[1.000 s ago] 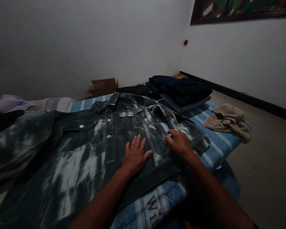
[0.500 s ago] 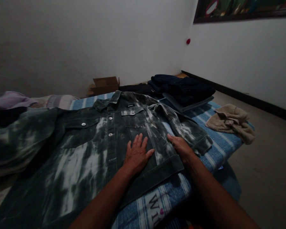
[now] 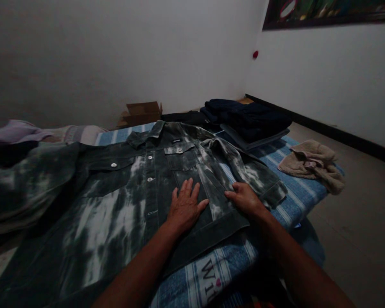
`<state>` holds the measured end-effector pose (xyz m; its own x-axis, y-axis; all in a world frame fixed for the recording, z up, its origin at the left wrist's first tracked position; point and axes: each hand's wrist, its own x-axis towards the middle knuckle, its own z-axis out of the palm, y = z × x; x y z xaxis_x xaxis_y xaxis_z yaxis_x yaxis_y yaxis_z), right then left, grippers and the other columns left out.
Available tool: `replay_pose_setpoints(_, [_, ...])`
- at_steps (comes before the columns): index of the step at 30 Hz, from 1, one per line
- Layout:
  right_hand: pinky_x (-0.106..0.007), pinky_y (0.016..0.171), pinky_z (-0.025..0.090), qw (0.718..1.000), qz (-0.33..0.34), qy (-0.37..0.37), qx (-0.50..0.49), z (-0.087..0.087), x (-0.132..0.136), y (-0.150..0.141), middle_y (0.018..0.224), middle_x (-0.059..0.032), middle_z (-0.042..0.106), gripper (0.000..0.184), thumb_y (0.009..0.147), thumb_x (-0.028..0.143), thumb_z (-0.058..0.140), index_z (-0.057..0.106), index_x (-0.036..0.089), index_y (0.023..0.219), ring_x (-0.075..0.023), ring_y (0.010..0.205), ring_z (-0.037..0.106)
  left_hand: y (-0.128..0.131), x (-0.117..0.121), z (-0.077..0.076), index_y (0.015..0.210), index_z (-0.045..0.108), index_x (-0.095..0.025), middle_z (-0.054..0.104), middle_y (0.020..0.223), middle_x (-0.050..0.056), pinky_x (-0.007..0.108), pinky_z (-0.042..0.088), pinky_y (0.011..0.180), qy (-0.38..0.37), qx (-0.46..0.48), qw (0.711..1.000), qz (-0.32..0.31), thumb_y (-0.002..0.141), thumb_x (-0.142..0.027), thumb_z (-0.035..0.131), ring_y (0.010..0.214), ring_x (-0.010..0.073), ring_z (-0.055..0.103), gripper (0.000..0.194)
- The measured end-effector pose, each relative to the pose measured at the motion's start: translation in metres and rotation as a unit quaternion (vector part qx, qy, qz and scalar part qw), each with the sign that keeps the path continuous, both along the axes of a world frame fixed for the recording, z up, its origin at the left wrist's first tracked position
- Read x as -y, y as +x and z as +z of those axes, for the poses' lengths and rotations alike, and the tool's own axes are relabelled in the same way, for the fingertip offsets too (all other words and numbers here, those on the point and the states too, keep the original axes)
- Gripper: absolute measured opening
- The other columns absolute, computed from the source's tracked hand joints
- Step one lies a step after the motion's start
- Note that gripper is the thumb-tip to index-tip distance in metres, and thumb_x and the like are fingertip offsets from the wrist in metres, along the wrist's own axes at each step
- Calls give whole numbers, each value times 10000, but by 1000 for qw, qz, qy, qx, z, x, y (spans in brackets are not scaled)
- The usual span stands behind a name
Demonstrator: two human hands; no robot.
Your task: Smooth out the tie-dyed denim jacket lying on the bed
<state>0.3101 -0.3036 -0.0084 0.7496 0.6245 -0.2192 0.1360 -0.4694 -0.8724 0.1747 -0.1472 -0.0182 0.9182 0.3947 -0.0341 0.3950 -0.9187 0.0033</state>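
A dark green and white tie-dye denim jacket (image 3: 112,222) lies spread front side up, its collar away from me and its sleeves out to both sides. My left hand (image 3: 186,205) rests flat on the front panel below the chest pocket, fingers spread. At the jacket's side edge, near the hem, my right hand (image 3: 245,197) is closed on the cloth between thumb and fingers. Some of its fingertips are hidden. Under the jacket is a blue and white striped cloth (image 3: 208,273) with printed letters.
Dark folded clothes (image 3: 247,117) are stacked at the back right. A crumpled beige towel (image 3: 314,164) lies at the right edge of the striped cloth. A cardboard box (image 3: 143,112) stands by the wall, and pale lilac fabric (image 3: 14,130) lies at the far left.
My right hand has shifted slightly along the jacket's side edge, and its thumb and fingers look more drawn in. My left hand stays flat in the same spot. The view has moved slightly.
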Motion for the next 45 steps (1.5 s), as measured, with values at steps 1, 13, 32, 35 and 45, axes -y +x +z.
replay_pose_setpoints(1, [-219, 502, 295, 999, 1, -24, 37, -1, 0, 2, 504, 54, 467, 225, 707, 267, 606, 469, 194, 543, -119, 554, 483, 0, 0, 0, 1427, 329, -173, 205, 1529, 128, 525, 197, 1091, -2, 0, 1000, 1, 919, -576, 301, 1409, 275, 155, 649])
replay_pose_setpoints(13, [-278, 570, 306, 937, 51, -229, 258, 24, 5, -13, 755, -58, 631, 146, 824, 293, 563, 605, 176, 902, -218, 719, 583, -7, 3, 3, 1444, 286, -174, 141, 1543, 135, 536, 142, 1110, -82, -11, 997, 2, 905, -620, 257, 1419, 272, 82, 700])
replay_pose_setpoints(32, [-528, 1067, 272, 850, 237, -86, 462, -48, -36, -78, 1426, -186, 385, 707, 879, 640, 351, 511, 101, 1310, -327, 1343, 292, -83, -13, -3, 1456, 241, -147, 148, 1542, 141, 504, 113, 1137, -101, 19, 994, 49, 871, -686, 223, 1419, 273, 61, 796])
replay_pose_setpoints(35, [-536, 1057, 288, 841, 232, -83, 481, -54, -34, -76, 1421, -173, 396, 711, 876, 647, 332, 525, 111, 1300, -327, 1339, 302, -87, -13, -2, 1455, 240, -164, 137, 1545, 135, 498, 125, 1137, -119, 32, 992, 35, 880, -674, 231, 1420, 262, 60, 769])
replay_pose_setpoints(45, [-544, 999, 381, 831, 236, -92, 495, -69, -32, -67, 1376, -149, 458, 681, 805, 655, 409, 588, 164, 1241, -345, 1285, 392, -99, -27, -2, 1460, 223, -133, 67, 1552, 141, 499, 111, 1142, -130, 34, 982, 132, 884, -656, 265, 1418, 275, -2, 780])
